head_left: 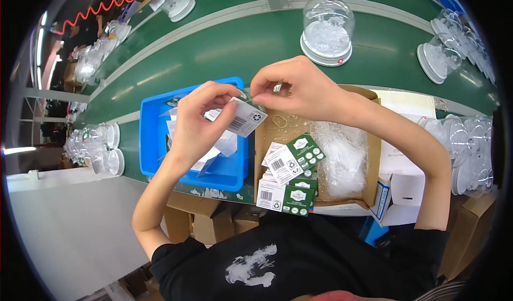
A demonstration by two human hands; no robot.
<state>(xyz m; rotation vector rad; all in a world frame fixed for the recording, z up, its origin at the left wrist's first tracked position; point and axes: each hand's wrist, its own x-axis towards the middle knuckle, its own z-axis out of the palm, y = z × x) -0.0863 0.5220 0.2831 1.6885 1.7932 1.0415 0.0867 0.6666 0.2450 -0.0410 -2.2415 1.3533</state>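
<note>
My left hand (200, 116) pinches a folded card tag (247, 118), white with a barcode on the side that shows and green along its upper edge. My right hand (302, 87) is closed at the tag's top corner, thumb and fingertips together. What they hold there is too small to make out. Below the hands, a pile of green-and-white card tags (286, 197) lies on the near left part of an open cardboard box (372, 178). A bundle of thin clear plastic strands (344, 159) fills the box's right part. Left of it, a blue tray (214, 183) holds more tags and white pieces.
A clear dome on a white base (327, 31) stands on the green conveyor belt (256, 39) beyond my hands. More domes (441, 58) crowd the right and left sides. A white box (406, 194) sits near my right elbow. A red coiled hose (112, 4) hangs at upper left.
</note>
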